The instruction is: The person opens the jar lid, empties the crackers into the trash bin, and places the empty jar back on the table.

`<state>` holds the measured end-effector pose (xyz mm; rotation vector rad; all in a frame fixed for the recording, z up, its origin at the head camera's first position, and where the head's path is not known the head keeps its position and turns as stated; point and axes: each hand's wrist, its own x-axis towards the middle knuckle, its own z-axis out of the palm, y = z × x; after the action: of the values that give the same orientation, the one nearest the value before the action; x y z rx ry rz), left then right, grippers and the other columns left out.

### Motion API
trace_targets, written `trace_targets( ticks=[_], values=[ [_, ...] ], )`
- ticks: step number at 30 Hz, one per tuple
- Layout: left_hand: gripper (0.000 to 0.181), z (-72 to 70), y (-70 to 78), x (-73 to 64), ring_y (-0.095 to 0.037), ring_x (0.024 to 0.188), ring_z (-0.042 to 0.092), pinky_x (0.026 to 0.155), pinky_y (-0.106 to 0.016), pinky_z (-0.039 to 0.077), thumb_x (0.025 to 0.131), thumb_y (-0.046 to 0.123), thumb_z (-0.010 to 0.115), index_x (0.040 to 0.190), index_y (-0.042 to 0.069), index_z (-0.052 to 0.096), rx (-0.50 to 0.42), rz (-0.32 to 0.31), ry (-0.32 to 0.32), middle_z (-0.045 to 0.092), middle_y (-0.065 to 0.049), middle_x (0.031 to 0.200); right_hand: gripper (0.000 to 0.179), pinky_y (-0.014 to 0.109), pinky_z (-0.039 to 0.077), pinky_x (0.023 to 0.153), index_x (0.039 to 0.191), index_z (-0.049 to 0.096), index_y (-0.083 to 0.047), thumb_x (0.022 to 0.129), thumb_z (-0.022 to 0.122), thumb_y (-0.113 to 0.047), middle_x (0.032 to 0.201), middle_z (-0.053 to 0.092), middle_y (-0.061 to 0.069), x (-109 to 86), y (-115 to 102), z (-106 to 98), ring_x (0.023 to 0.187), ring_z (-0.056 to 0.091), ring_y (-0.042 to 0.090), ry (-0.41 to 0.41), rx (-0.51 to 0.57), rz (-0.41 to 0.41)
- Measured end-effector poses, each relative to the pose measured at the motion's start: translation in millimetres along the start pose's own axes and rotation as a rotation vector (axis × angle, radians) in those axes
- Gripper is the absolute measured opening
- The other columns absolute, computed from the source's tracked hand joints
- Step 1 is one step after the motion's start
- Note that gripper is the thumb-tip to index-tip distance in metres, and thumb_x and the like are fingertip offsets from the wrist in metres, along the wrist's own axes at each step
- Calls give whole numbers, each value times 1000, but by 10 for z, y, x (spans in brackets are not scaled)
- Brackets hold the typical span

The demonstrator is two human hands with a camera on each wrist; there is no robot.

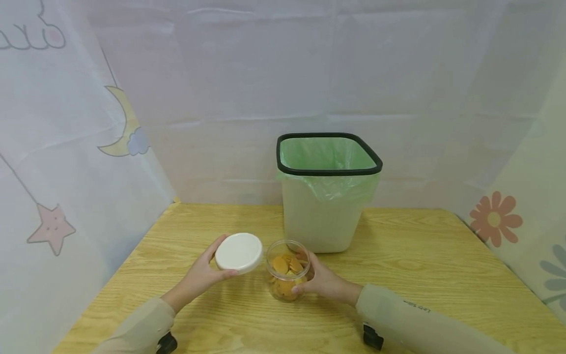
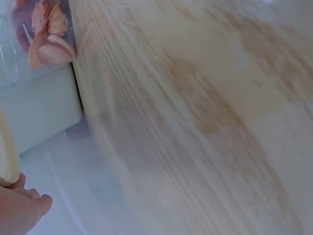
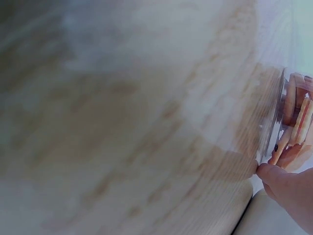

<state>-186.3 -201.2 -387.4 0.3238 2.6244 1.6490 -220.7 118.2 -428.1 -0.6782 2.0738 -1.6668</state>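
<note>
My left hand (image 1: 204, 271) grips a round white lid (image 1: 239, 252) by its edge, held above the table just left of the jar. A clear jar (image 1: 287, 290) with several round biscuits (image 1: 286, 268) inside stands on the table, its mouth uncovered. Around the jar's right side curl the fingers and thumb of my right hand (image 1: 325, 281). In the left wrist view, the lid (image 2: 7, 152) and the fingers of my left hand (image 2: 22, 205) show at the lower left. The right wrist view has the biscuits (image 3: 298, 122) behind the jar wall, with my right hand (image 3: 288, 191) against it.
A white bin (image 1: 320, 216) with a black rim and a green liner bag (image 1: 340, 155) stands behind the jar, slightly right. The wood-grain table (image 1: 420, 255) meets a pale cloth backdrop (image 1: 230, 98) at the back and printed cloth at both sides.
</note>
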Motion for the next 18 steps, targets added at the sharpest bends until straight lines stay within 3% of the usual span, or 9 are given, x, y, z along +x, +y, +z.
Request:
trace_targets(
  ticks=[8, 18],
  values=[
    [101, -33, -15, -27, -44, 142, 16, 104, -71, 20, 77, 24, 85, 154, 5, 23, 42, -35, 8, 22, -23, 156, 104, 63, 19, 109, 153, 2, 1, 83, 78, -8, 153, 14, 31, -3, -13, 1, 140, 16, 50, -7, 8, -8],
    [102, -41, -50, -50, -46, 142, 13, 105, -70, 17, 75, 23, 86, 153, 4, 23, 68, -24, 15, 21, -24, 156, 104, 63, 21, 109, 154, 3, 0, 83, 79, -10, 152, 15, 31, 9, 6, -7, 139, 18, 49, 4, -14, 2]
  ],
)
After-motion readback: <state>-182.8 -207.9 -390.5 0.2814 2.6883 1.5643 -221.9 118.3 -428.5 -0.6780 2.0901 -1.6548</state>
